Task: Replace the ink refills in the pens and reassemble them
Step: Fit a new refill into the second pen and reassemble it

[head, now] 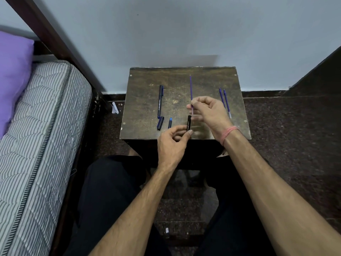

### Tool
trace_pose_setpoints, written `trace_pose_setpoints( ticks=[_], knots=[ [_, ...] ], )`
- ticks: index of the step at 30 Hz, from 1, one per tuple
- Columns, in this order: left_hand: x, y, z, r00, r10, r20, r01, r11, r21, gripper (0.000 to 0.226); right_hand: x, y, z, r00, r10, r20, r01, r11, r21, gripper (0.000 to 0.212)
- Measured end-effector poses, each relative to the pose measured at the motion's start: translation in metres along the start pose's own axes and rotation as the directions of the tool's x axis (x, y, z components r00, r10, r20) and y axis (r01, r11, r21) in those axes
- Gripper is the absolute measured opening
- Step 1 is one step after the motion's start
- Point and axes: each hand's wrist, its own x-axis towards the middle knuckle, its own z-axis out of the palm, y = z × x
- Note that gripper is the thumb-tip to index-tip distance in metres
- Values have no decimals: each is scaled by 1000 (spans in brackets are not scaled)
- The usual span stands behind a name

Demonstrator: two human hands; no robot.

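While the left hand [172, 143] grips a short black pen barrel [189, 122], the right hand [208, 112] pinches a thin purple ink refill [191, 87] above it. Both hover over a small, scratched brown wooden table [144, 130] by a pale blue wall [166, 34]. A striped mattress [42, 126] sits left.

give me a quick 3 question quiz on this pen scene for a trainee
1. True or false: the left hand holds the black barrel.
2. How many spare refills lie on the table, right of the right hand? A) one B) two C) four
3. Fill in: the right hand pinches a purple ____.

Key: 1 true; 2 B; 3 refill
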Motion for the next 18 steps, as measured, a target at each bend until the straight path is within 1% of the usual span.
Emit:
trace_pose_setpoints(
  ticks=[3,5,13,16,18],
  knots=[
    [0,0,-1,1000,-6,-3,6,1000,-10,21,-1,1,1,995,-96,14,96,995,-37,17],
    [0,0,-1,1000,-8,-2,8,1000,-20,21,-2,2,1,995,-99,12,99,995,-26,23],
    [-1,1,-2,1000,9,9,-9,1000,-26,22,-7,7,6,999,-47,10,46,992,117,12],
    [-2,2,-3,1000,12,14,-12,1000,-24,21,-7,8,5,998,-60,5,59,991,122,12],
    [-3,2,-3,1000,21,13,-21,1000,-21,22,-8,8,4,998,-61,19,59,994,89,14]
  ],
)
